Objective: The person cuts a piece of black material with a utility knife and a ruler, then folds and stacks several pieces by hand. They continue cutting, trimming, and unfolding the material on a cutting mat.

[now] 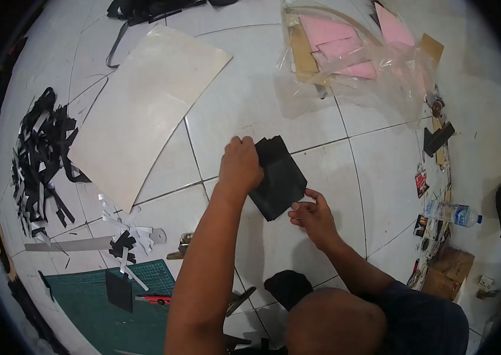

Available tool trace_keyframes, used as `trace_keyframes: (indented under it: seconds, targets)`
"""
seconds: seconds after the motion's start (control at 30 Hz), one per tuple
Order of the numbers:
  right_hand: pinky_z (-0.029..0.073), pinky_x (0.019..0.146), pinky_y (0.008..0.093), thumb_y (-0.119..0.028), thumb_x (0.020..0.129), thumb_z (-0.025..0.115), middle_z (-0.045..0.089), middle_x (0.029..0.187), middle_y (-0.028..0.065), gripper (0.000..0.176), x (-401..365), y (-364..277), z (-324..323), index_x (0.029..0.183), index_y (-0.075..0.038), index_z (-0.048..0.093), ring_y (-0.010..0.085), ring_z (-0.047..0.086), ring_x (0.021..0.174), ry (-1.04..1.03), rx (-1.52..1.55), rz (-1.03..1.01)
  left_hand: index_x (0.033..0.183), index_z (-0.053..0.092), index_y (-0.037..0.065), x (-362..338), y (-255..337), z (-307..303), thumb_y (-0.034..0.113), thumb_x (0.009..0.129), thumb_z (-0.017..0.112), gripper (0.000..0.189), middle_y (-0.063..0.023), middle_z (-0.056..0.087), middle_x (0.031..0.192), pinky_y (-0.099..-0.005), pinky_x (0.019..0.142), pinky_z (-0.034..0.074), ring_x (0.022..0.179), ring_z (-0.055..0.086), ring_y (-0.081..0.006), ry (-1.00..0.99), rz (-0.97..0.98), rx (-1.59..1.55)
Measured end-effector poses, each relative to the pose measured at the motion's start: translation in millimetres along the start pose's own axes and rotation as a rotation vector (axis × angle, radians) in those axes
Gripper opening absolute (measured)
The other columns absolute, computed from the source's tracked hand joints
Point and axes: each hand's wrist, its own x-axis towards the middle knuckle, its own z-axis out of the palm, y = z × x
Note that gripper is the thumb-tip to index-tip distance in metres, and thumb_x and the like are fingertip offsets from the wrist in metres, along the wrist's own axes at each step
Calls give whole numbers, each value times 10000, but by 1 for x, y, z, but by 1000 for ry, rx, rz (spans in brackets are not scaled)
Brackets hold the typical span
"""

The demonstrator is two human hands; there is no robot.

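Both my hands are on a black, roughly rectangular piece of thin sheet material (279,180), tilted over the white floor tiles. At its upper left edge, my left hand (241,163) is closed with the fingers curled around the border. The lower right corner is pinched between thumb and fingers of my right hand (312,216). The top edge of the black piece looks uneven, as if layered or folded. My left palm hides part of its left side.
A large cream sheet (150,112) lies left, beside black strips (46,148). Lower left are a green cutting mat (79,307), a red cutter (154,300) and a steel ruler (73,245). Pink pieces (339,47) in clear plastic, a water bottle (455,213) and a cardboard box (447,272) are right.
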Motion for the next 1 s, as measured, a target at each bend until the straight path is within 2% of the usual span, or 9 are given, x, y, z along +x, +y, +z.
trace_keyframes:
  seconds: [0.13,0.27,0.33,0.47,0.57,0.6,0.7,0.83,1.0]
  targets:
    - [597,773,299,-143,960,681,642,1037,132,606,5,1,-1,1425,28,332,172,674,903,8,-25,-14,1058,606,-11,-6,10,-5,32,765,700,311,-199,635,1063,-471,947,502,1056,622,-374,-30,-61,28]
    - [563,788,277,-166,948,703,645,962,97,608,2,-5,-2,1412,15,354,147,652,865,7,-121,-8,993,636,11,-11,1,6,46,797,685,205,-176,654,1079,-458,949,492,1028,640,-390,20,111,41]
    - [528,815,274,-179,929,729,632,1010,91,642,5,-1,-9,1417,9,357,133,631,889,86,-278,-103,992,646,10,-23,-10,10,54,809,685,193,-173,668,1071,-455,939,495,1014,650,-390,170,218,-105]
    - [492,814,276,-219,863,809,560,1237,141,779,18,7,-15,1453,-16,343,174,605,988,233,-319,-341,1098,642,-10,-46,-21,-6,61,862,692,251,-164,705,1071,-408,884,524,976,676,-323,-35,147,-407]
    - [477,911,317,-205,818,849,490,1361,165,906,28,0,-11,1511,-40,289,227,550,1156,166,-219,-534,1154,632,-18,-73,-30,-7,70,899,702,279,-118,717,1051,-342,896,524,983,675,-223,-67,46,-763]
    - [440,1030,359,-192,805,859,471,1407,191,977,29,-8,-11,1543,-38,236,271,498,1268,41,-144,-533,1175,624,-22,-82,-33,-4,80,907,709,299,-106,715,1066,-326,909,519,1001,665,-196,-49,25,-911]
    - [413,1101,385,-176,796,864,450,1439,202,1003,29,-31,5,1544,-17,213,274,478,1322,-393,134,-373,1246,590,-22,-102,-45,-3,63,929,698,345,-81,700,1128,-302,948,500,1058,639,-153,-68,-32,-1160]
    - [421,1107,365,-92,854,789,557,1326,177,807,55,-38,18,1476,42,291,245,565,1231,-625,6,-201,1258,563,-17,-110,-47,-4,38,927,693,360,-91,690,1134,-309,950,506,1062,640,-157,29,-91,-1307]
    - [451,1068,336,-29,925,691,590,1276,147,513,49,-30,40,1353,20,414,213,569,1224,-435,-62,-383,1212,520,-12,-108,-51,12,20,929,685,329,-107,678,1111,-298,910,525,1039,650,-172,364,-107,-1087]
